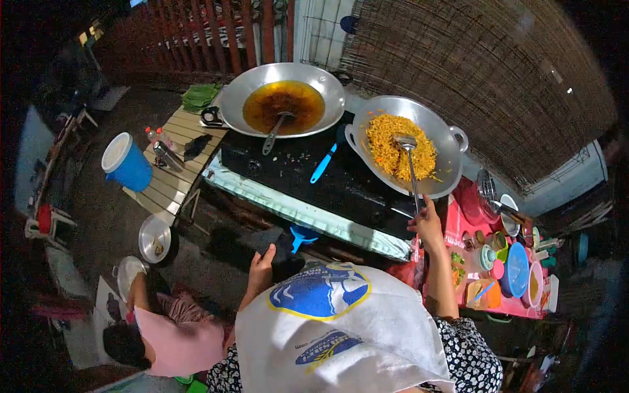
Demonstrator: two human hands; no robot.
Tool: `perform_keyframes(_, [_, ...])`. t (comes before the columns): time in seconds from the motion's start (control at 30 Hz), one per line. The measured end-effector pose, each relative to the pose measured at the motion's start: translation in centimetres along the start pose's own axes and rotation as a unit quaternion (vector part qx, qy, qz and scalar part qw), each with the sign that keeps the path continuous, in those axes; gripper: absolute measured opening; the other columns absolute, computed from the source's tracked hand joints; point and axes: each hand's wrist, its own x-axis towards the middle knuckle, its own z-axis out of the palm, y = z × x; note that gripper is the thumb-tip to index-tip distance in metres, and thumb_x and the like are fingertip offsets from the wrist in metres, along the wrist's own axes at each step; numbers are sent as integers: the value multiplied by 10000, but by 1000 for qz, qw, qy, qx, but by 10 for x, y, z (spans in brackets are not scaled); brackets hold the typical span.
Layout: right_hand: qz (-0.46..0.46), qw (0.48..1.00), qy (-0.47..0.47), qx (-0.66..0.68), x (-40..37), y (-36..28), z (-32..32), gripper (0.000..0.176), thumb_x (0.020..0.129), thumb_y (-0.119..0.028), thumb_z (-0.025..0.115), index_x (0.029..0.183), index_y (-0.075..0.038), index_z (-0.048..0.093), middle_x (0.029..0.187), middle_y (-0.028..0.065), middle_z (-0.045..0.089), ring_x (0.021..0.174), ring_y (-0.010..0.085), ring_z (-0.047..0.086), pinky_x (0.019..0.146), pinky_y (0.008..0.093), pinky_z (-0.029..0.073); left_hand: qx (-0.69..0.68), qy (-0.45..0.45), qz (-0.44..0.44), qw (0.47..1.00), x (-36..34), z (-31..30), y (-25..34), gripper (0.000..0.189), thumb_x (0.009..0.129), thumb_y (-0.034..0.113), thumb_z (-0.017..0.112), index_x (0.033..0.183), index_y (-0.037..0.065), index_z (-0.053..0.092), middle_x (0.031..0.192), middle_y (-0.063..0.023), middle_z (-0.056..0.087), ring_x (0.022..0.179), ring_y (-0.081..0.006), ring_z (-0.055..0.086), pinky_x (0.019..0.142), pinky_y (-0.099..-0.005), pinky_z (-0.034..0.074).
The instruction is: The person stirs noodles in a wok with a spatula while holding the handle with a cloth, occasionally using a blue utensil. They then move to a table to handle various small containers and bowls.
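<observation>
One ladle (411,167) extends from right hand (428,228) into noodles (400,145).

narrow gap between the woks (232,106)

So I count two big woks (231,108) (447,164) up top, with one ladle (278,128) and one turner (408,143) between the pair, plus one blue-handled tool (324,164). Over on the slatted table (171,192) side it's one blue bucket (136,173), one dark flask (170,157), two red-capped bottles (151,135) (161,135) and, lower down, two shallow metal pans (149,252) (128,270). Far side has one blue basin (517,270) and one pink basin (535,288), and there's one other person (180,344) around, but the little jars (468,242) are honestly too small to tally.
</observation>
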Motion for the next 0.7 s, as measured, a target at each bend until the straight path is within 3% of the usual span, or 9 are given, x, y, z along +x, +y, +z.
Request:
perform_keyframes(0.1, [13, 1000, -7, -24, -3, 6, 2, 562, 764, 31, 449, 1280, -126, 289, 869, 103, 466, 698, 211, 554, 571, 321, 476, -80, -5, -20, 997, -4, -8, -5, 312, 801, 203, 554, 1037, 1, 527, 993, -67, 556, 901, -189, 506, 803, -272, 381])
perform_keyframes(0.17, [-224, 891, 114, -378, -4, 9, 5, 599, 741, -9, 519, 1279, -118, 280, 931, 158, 487, 847, 301, 518, 724, 394, 447, -89, -27, 12, 996, -6, -13, -10, 323, 797, 213, 558, 1037, -2, 527, 987, -69, 559, 899, -193, 508, 801, -272, 381])
perform_keyframes(0.23, [-222, 887, 125, -384, -19, -29, 21, 552, 719, -58, 576, 1226, -84, 359, 959, 200, 489, 960, 367, 445, 814, 413, 386, -43, 113, -102, 987, -19, -5, 18, 315, 782, 240, 576, 983, 1, 539, 939, -64, 571, 861, -181, 518, 762, -268, 387])
perform_keyframes(0.3, [-329, 870, 139, -340, -17, -45, 40, 383, 723, -71, 590, 1093, -57, 492, 894, 183, 513, 925, 354, 473, 784, 385, 398, -72, 94, -76, 990, -12, -18, 0, 319, 778, 244, 581, 976, -3, 540, 940, -68, 570, 862, -180, 518, 760, -270, 386])
perform_keyframes(0.4, [-232, 955, -34, -184, 1, -46, 99, 133, 771, -131, 554, 875, -58, 592, 799, 163, 590, 731, 314, 571, 650, 347, 450, -114, 58, -57, 990, -9, -33, -13, 335, 775, 254, 587, 976, -10, 539, 956, -75, 566, 868, -185, 515, 766, -270, 381])
perform_keyframes(0.47, [-302, 941, -73, -134, 26, -28, 151, 119, 755, -63, 519, 851, -63, 589, 782, 161, 552, 748, 337, 542, 672, 375, 439, -130, 50, -64, 988, -16, -38, -12, 347, 776, 260, 587, 984, -14, 538, 970, -78, 562, 873, -190, 512, 774, -268, 378])
perform_keyframes(0.5, [-344, 916, -68, -195, 37, -25, 171, 156, 752, -47, 516, 901, -38, 561, 835, 154, 518, 701, 270, 559, 628, 320, 449, -132, 58, -43, 989, -23, -36, -8, 343, 776, 270, 591, 970, -8, 543, 961, -72, 562, 854, -188, 514, 756, -270, 385])
perform_keyframes(0.57, [-294, 930, -35, -218, 58, -21, 214, 230, 732, -83, 543, 952, -33, 500, 901, 185, 473, 755, 344, 539, 670, 383, 451, -134, 70, -18, 988, -30, -41, -9, 338, 777, 280, 594, 956, -3, 547, 952, -66, 562, 835, -186, 516, 739, -273, 391])
perform_keyframes(0.7, [-122, 954, -35, -272, 74, -48, 247, 503, 688, -127, 612, 1103, -37, 343, 1055, 244, 349, 826, 412, 516, 722, 424, 446, 123, 122, 32, 984, -42, -63, -32, 393, 785, 301, 595, 978, -37, 531, 962, -64, 553, 849, -169, 507, 741, -279, 391])
